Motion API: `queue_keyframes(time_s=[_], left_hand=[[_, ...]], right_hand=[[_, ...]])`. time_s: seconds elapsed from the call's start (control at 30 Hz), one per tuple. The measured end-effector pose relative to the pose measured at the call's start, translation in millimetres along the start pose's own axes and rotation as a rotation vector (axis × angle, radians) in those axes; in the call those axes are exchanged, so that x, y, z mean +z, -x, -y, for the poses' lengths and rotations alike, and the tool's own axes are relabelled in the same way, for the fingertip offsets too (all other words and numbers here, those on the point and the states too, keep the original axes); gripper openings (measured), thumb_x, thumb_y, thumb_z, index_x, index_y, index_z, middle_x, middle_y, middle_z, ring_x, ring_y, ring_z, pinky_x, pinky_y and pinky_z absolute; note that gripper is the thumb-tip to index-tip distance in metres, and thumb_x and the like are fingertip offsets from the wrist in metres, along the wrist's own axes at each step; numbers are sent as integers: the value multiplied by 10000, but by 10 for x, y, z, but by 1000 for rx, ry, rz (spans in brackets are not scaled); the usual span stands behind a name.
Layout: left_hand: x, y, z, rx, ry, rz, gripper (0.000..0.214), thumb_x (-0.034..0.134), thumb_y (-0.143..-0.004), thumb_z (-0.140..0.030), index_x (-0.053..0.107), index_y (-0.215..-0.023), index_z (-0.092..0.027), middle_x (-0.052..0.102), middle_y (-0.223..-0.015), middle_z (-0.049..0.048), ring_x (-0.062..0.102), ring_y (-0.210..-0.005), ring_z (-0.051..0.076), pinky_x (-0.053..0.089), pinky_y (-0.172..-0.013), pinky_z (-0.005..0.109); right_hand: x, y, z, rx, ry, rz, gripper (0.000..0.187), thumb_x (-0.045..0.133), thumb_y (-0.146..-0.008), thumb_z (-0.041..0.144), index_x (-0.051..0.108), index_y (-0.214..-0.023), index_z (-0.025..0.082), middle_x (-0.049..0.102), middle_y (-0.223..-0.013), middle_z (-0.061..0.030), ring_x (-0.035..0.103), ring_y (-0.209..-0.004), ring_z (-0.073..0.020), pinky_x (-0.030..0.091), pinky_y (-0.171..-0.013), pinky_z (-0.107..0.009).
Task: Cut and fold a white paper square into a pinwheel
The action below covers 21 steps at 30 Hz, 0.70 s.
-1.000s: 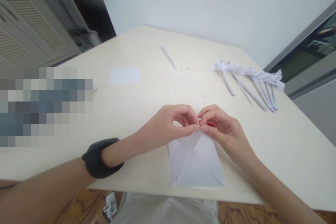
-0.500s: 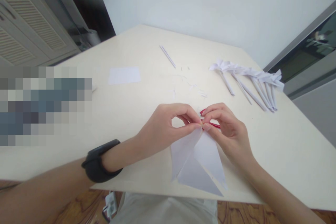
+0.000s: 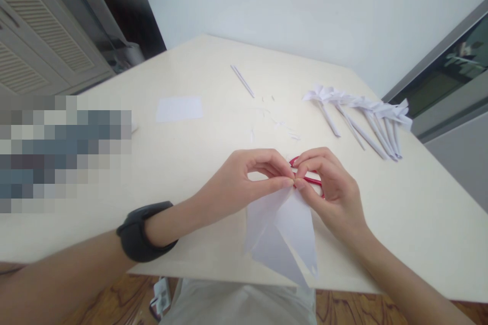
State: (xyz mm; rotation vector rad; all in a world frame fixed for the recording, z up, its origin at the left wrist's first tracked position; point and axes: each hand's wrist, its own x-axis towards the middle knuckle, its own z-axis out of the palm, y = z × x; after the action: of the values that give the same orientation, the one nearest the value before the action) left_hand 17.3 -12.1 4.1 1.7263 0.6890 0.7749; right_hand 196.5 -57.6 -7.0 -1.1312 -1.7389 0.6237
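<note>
A white paper piece (image 3: 272, 236) with cut, pointed flaps hangs down from my fingertips near the table's front edge. My left hand (image 3: 253, 175) pinches its top corner between thumb and fingers. Right beside it, my right hand (image 3: 330, 180) pinches the same corner, the two sets of fingertips meeting. The exact fold at the pinch is covered by my fingers. Behind my right hand lie red-handled scissors (image 3: 313, 181), partly hidden by its fingers.
Several white paper pinwheels on rolled paper sticks (image 3: 358, 101) lie in a row at the right. Two thin paper rolls (image 3: 242, 81), a white paper rectangle (image 3: 179, 109) and small paper scraps (image 3: 282, 124) lie on the table (image 3: 213, 142). A power strip (image 3: 162, 294) is below the edge.
The hanging paper has swung slightly to the left and its flaps have shifted. My hands keep their pinch in nearly the same place. More of the red scissor handle shows.
</note>
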Motion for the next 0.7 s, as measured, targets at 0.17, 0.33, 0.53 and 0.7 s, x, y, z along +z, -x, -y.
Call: queue_keyframes(time_s=[0.17,0.33,0.53,0.7], left_hand=[[-1,-21,1,20,-7,19,68,598,-810,-209,643,-821,-158,657,-871,31,613,-860,149,479,-841,279],[-31,-31,6,28,-2,32,53,603,-803,-191,648,-792,-165,653,-860,21,602,-860,142,470,-833,266],[-47,-38,58,1,44,27,64,615,-792,-205,653,-786,-154,651,-842,25,600,-852,143,465,-839,276],[-65,-40,18,-31,39,-40,66,617,-788,-212,639,-761,-156,646,-829,17,596,-826,136,468,-794,254]], right_hand=[[17,5,7,-26,48,9,143,571,-797,76,572,-825,216,540,-961,-47,546,-935,-191,459,-789,-340],[15,25,9,-26,10,9,68,577,-834,151,591,-821,216,542,-958,-47,546,-952,-192,453,-824,-350],[-131,-51,-52,29,222,2,131,464,-905,176,585,-895,226,568,-926,-36,550,-881,-177,444,-778,-345],[-196,-82,-226,153,477,231,168,573,-822,189,566,-984,233,569,-1019,-64,532,-974,-238,457,-803,-403]])
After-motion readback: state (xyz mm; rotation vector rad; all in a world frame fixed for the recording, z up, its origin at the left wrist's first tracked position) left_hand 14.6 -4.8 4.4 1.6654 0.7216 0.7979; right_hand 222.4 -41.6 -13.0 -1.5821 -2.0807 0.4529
